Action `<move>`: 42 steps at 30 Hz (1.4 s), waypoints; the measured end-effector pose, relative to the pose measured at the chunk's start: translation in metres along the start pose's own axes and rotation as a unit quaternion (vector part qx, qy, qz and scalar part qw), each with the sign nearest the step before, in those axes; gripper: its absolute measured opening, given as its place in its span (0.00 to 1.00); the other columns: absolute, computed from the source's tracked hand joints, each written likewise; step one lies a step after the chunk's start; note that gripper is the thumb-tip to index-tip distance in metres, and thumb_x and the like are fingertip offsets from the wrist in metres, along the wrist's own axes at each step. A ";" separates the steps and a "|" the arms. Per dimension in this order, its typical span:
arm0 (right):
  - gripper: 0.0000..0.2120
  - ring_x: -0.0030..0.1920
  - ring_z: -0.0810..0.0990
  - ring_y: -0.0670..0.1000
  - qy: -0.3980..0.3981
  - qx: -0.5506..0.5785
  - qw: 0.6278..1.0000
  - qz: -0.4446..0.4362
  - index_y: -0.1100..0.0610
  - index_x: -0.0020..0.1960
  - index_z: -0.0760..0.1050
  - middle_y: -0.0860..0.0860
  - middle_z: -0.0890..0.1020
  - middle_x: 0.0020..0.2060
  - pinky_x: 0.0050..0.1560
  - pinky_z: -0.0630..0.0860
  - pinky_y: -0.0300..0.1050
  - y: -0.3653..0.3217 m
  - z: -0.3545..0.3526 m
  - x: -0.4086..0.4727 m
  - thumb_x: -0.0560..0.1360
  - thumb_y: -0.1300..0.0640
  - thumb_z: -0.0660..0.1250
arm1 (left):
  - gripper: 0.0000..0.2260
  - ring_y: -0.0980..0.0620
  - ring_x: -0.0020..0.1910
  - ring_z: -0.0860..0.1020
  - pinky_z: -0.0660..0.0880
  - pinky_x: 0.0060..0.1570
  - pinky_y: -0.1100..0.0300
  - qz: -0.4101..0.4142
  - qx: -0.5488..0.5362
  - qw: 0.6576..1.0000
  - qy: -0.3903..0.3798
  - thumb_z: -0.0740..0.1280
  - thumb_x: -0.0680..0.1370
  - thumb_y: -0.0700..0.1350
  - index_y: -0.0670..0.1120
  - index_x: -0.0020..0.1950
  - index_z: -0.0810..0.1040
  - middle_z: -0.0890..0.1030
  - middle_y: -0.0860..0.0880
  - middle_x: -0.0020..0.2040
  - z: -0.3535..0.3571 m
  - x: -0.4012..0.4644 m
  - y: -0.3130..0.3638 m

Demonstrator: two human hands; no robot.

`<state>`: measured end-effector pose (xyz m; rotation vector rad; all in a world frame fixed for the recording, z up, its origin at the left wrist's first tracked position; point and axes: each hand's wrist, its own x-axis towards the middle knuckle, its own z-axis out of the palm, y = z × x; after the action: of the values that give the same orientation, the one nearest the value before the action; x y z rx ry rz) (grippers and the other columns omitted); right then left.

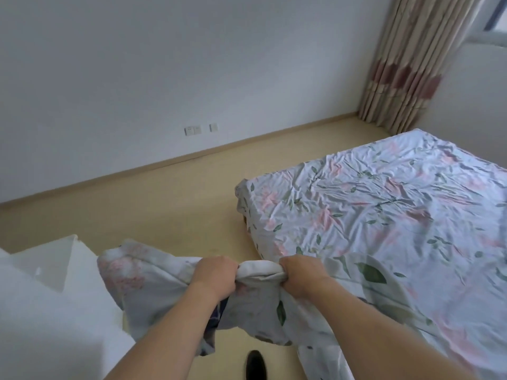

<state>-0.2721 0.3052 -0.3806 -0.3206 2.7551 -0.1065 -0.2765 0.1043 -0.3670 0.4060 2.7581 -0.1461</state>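
Both hands are closed on one item. The left hand and right hand sit knuckles-up, close side by side, with fingers curled over the gathered edge of a floral cover. A short roll of cloth bridges the gap between them. From the grip the cover hangs down toward the person and spreads left, where a loose lobe bulges beyond the left hand. Its long axis runs left to right, across the body. To the right of the grip the cloth passes onto the bed. The sheet there bears the same print, so where cover ends and sheet begins cannot be told. The bed lies right of and beyond the grip, with the right hand nearer. A white padded mass lies left of the grip, with the left hand nearer. Judgement: spreading the cover over the bed calls for a carry rightward and forward, led by the right hand.
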 end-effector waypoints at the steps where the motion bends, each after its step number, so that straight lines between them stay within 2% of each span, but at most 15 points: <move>1: 0.12 0.54 0.79 0.54 0.001 0.013 1.000 0.013 0.52 0.58 0.74 0.51 0.80 0.54 0.53 0.75 0.48 0.008 -0.007 0.018 0.75 0.54 0.62 | 0.10 0.45 0.48 0.80 0.73 0.43 0.55 0.010 0.013 1.000 -0.005 0.63 0.74 0.45 0.49 0.54 0.80 0.82 0.46 0.50 -0.011 0.024 -0.004; 4: 0.12 0.53 0.79 0.54 0.003 0.043 0.998 0.048 0.51 0.57 0.75 0.51 0.80 0.54 0.51 0.74 0.47 0.030 -0.037 0.067 0.74 0.54 0.63 | 0.09 0.45 0.48 0.80 0.72 0.41 0.56 0.041 0.047 0.998 -0.013 0.64 0.74 0.46 0.48 0.52 0.80 0.82 0.46 0.49 -0.047 0.088 -0.013; 9: 0.08 0.50 0.79 0.55 0.023 0.076 0.994 0.075 0.52 0.52 0.74 0.51 0.80 0.50 0.44 0.71 0.45 0.052 -0.083 0.142 0.72 0.55 0.64 | 0.09 0.47 0.46 0.80 0.70 0.38 0.56 0.072 0.076 0.993 0.049 0.63 0.74 0.44 0.49 0.52 0.80 0.82 0.48 0.48 -0.095 0.176 -0.043; 12: 0.06 0.49 0.80 0.55 0.026 0.074 0.993 0.084 0.51 0.48 0.71 0.51 0.81 0.49 0.45 0.72 0.45 0.054 -0.104 0.187 0.71 0.55 0.64 | 0.09 0.47 0.47 0.80 0.69 0.38 0.56 0.081 0.082 0.992 0.058 0.63 0.75 0.43 0.50 0.52 0.80 0.81 0.48 0.49 -0.112 0.219 -0.065; 16: 0.07 0.49 0.79 0.54 0.034 0.075 0.993 0.089 0.52 0.50 0.73 0.50 0.80 0.49 0.43 0.70 0.44 0.049 -0.125 0.248 0.71 0.54 0.63 | 0.09 0.46 0.48 0.80 0.70 0.40 0.56 0.080 0.065 0.993 0.054 0.63 0.75 0.43 0.49 0.52 0.80 0.81 0.47 0.50 -0.127 0.273 -0.102; 24: 0.04 0.42 0.76 0.52 0.033 0.077 0.993 0.088 0.50 0.46 0.70 0.49 0.79 0.45 0.42 0.71 0.44 0.008 -0.167 0.415 0.72 0.54 0.63 | 0.08 0.45 0.51 0.79 0.71 0.44 0.55 0.086 0.051 0.994 0.048 0.63 0.75 0.44 0.48 0.52 0.78 0.81 0.46 0.52 -0.152 0.400 -0.223; 33: 0.06 0.46 0.80 0.53 0.055 0.098 0.990 0.087 0.51 0.48 0.72 0.49 0.81 0.45 0.40 0.72 0.45 -0.044 -0.234 0.604 0.71 0.54 0.63 | 0.08 0.46 0.49 0.78 0.70 0.43 0.55 0.081 0.025 0.995 0.052 0.63 0.75 0.45 0.49 0.51 0.79 0.81 0.47 0.50 -0.209 0.537 -0.372; 36: 0.06 0.48 0.80 0.54 0.041 0.104 0.989 0.094 0.51 0.47 0.71 0.49 0.80 0.44 0.40 0.69 0.44 -0.051 -0.245 0.652 0.71 0.55 0.63 | 0.07 0.46 0.49 0.78 0.71 0.44 0.55 0.082 0.031 0.995 0.042 0.63 0.75 0.45 0.49 0.50 0.79 0.81 0.47 0.50 -0.219 0.580 -0.401; 42: 0.04 0.47 0.79 0.55 0.007 0.122 0.984 0.129 0.51 0.44 0.68 0.51 0.80 0.45 0.43 0.72 0.46 -0.030 -0.263 0.748 0.71 0.56 0.63 | 0.09 0.45 0.52 0.78 0.70 0.44 0.54 0.108 0.033 0.994 0.008 0.63 0.74 0.44 0.49 0.51 0.79 0.81 0.46 0.52 -0.235 0.684 -0.429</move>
<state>-1.0406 0.1087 -0.3910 0.1025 2.7303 -0.3748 -1.0944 -0.0915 -0.3681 0.7222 2.7068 -0.1817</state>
